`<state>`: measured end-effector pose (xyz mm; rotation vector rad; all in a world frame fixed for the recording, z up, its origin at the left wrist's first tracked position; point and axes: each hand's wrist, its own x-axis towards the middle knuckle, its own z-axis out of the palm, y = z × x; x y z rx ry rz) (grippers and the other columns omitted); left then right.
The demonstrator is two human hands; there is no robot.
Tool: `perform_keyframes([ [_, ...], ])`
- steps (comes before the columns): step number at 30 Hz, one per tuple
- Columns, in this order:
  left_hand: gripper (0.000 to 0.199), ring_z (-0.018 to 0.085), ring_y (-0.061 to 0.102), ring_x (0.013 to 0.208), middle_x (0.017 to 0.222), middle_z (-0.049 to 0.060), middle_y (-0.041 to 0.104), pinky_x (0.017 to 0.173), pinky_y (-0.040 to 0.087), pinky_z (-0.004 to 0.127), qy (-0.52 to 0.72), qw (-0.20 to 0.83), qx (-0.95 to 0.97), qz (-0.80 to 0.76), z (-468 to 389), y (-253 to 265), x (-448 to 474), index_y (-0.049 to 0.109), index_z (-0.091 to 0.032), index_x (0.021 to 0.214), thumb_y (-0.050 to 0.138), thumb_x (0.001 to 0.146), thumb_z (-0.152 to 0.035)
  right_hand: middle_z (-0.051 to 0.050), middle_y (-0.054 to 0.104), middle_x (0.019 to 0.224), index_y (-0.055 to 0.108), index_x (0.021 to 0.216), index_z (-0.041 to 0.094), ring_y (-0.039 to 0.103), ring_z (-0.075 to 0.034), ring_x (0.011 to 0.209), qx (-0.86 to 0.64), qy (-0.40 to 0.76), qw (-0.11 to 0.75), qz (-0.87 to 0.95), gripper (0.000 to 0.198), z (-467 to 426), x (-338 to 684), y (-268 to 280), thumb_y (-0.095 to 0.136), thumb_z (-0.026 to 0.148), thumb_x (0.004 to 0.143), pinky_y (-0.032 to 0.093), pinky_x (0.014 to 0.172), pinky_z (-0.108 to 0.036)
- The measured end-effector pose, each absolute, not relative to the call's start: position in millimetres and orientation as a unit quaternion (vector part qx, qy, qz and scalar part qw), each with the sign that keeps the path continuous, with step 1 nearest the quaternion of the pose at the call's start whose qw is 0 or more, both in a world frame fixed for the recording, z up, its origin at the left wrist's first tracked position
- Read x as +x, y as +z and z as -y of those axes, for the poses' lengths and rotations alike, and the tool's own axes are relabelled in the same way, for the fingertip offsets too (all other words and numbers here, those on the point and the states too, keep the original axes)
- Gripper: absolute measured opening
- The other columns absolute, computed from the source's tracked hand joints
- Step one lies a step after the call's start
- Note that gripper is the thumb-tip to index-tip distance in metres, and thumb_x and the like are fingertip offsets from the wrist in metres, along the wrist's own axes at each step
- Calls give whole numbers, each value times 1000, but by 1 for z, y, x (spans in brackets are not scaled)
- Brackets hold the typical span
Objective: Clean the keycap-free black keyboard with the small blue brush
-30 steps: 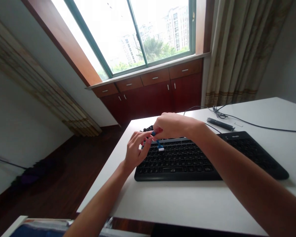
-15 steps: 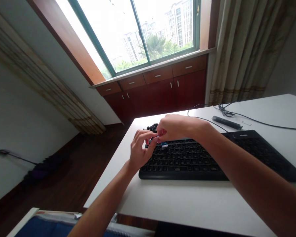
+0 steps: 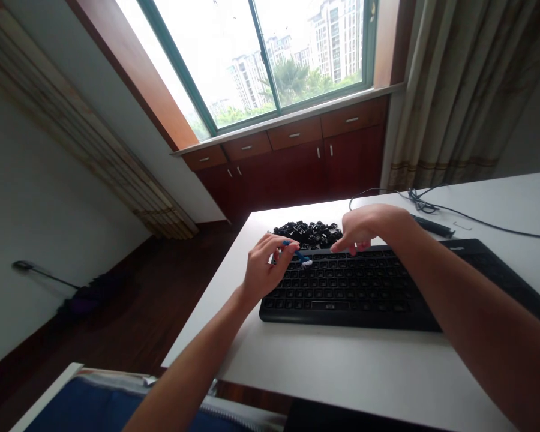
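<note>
My left hand (image 3: 270, 264) is closed in a pinch on a small blue brush (image 3: 301, 257) with white bristles. The bristle end points down over the upper left part of a black keyboard (image 3: 333, 321). Its keycaps are off, leaving rows of bare key sockets. Over the keyboard's far edge is my right hand (image 3: 362, 229), with one digit stretched toward the left and the other fingers loosely bent; nothing shows in it. A heap of loose black keycaps (image 3: 303, 233) lies behind the keyboard, left of my right hand.
On the white table (image 3: 324, 366), a black strip-shaped part (image 3: 434, 227) and a thin bent metal piece (image 3: 462, 226) lie behind the keyboard. A bundled black cable (image 3: 425, 205) runs to the right. A blue padded item (image 3: 103, 405) sits below the table's left front corner.
My right hand has come away from my left hand and moved right, uncovering the keycap heap. The brush stays in my left hand. The whole view has shifted slightly.
</note>
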<state>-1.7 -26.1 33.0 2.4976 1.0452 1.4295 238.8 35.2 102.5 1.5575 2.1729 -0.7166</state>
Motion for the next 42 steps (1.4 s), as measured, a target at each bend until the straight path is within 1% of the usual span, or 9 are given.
perform_keyframes([
  [3,10,14,61,80,88,4,71,65,49,27,459,21,830,-317,28,33,-2,69,-18,92,61,89,-14,-11,68,76,76,68,14,59,-17,67,552,-306,219,-744,63,-40,242,93,51,72,80,42,59,-30],
  [8,11,14,61,78,87,3,71,70,51,29,502,23,814,-291,30,33,-4,67,-18,91,60,88,-10,-9,60,66,72,62,13,51,-15,59,559,-320,238,-727,72,-44,238,80,45,78,78,42,60,-32],
  [12,11,13,62,76,87,4,70,68,51,29,515,65,806,-285,30,33,-4,67,-18,92,58,90,-12,-6,53,61,71,58,14,47,-15,56,561,-307,235,-732,74,-46,238,77,44,82,75,40,62,-35],
  [21,13,13,63,74,84,5,71,67,52,28,486,162,802,-307,34,27,6,67,-18,88,56,94,-21,0,40,55,78,72,17,36,-12,52,548,-313,248,-735,78,-49,245,81,43,87,69,37,60,-33],
  [25,11,13,62,73,88,5,72,68,52,29,455,89,819,-338,32,26,4,68,-18,88,58,92,-21,-1,40,56,78,71,17,37,-13,53,548,-310,245,-737,80,-50,245,80,42,89,67,38,62,-35],
  [30,9,14,63,78,90,4,73,67,51,27,514,-1,783,-350,27,29,-5,70,-19,93,63,89,-21,-2,40,57,78,67,17,36,-13,53,544,-322,242,-736,77,-50,247,79,46,87,67,38,62,-36],
  [34,17,11,62,65,78,3,71,58,48,23,541,157,737,-373,24,32,-9,69,-18,94,55,95,-28,-3,40,58,77,66,17,37,-14,54,545,-322,236,-738,76,-49,247,79,47,86,67,38,62,-37],
  [37,21,9,56,57,76,3,70,51,44,22,464,256,767,-362,24,29,-6,69,-17,92,54,95,-32,-3,41,58,77,67,16,37,-14,55,547,-316,233,-739,79,-49,246,78,43,87,68,37,62,-36],
  [42,14,12,60,71,86,5,71,66,49,25,430,131,816,-365,26,24,-1,69,-17,88,59,92,-25,-3,41,58,77,66,17,38,-15,55,544,-311,232,-744,81,-49,247,77,43,90,64,38,63,-37],
])
